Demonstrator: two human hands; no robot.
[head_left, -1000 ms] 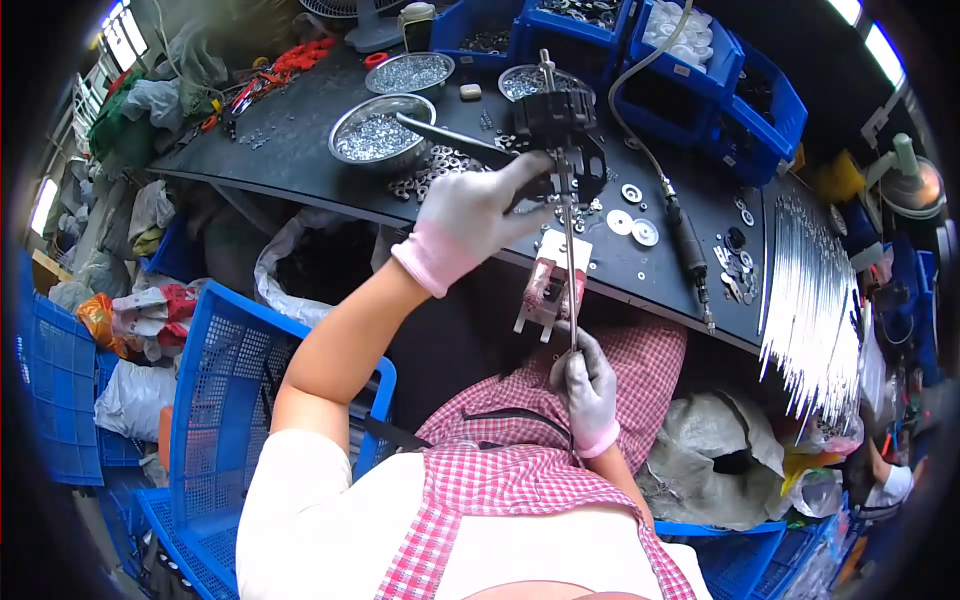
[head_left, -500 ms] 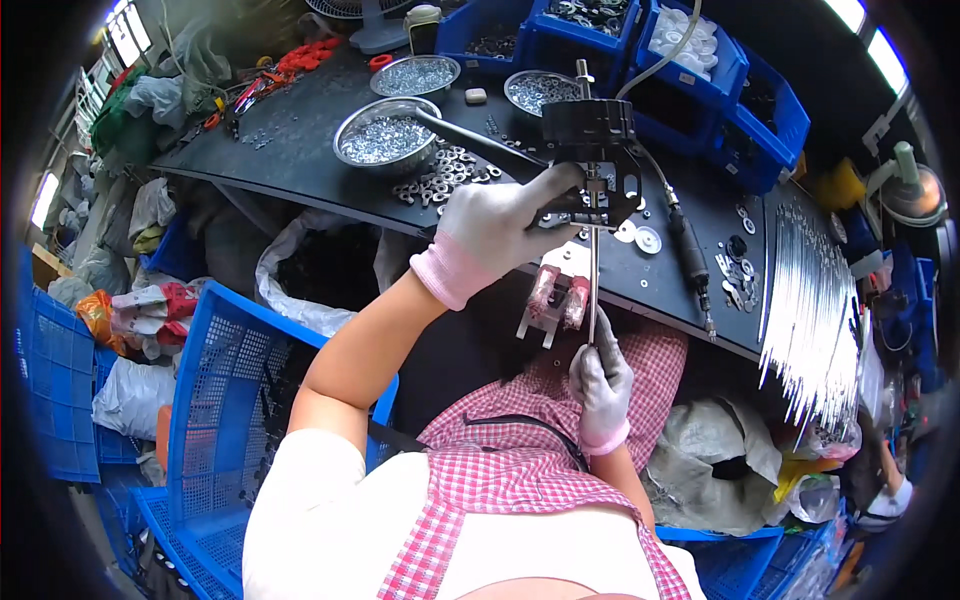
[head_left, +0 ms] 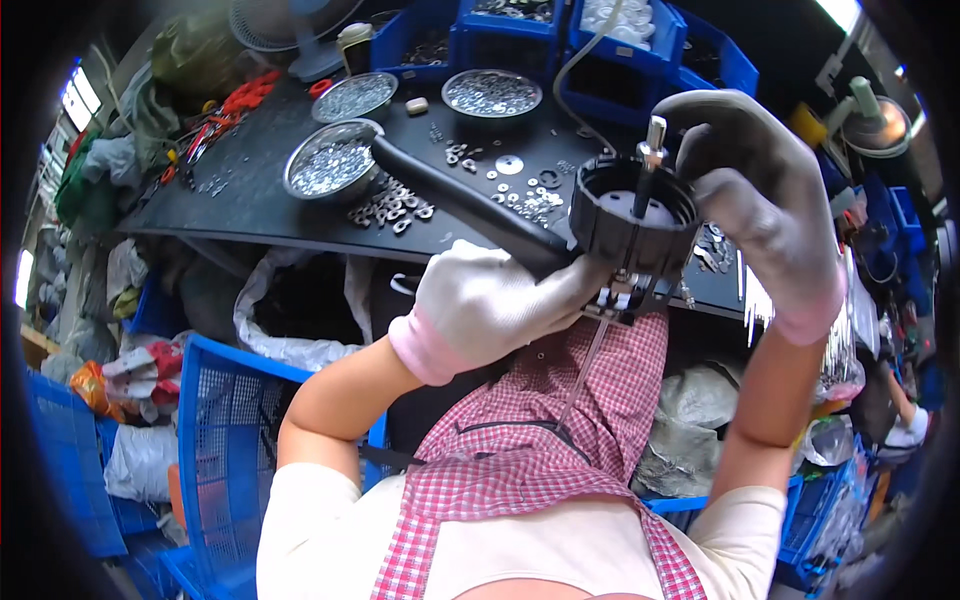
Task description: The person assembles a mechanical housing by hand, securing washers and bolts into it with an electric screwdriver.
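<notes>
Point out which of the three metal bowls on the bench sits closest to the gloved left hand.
The front bowl, full of small silvery parts, beside the loose washers. It lies nearest the left hand; the other two bowls sit further back by the blue bins.

White gloves, pink cuffs, pink checked apron.

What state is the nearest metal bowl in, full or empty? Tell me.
Partly full. The metal bowl on the black bench holds a heap of small silvery parts that covers its bottom and stays below the rim.

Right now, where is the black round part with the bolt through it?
In the head view, right of centre, the black round part is held up between both gloved hands, above the checked apron.
</notes>
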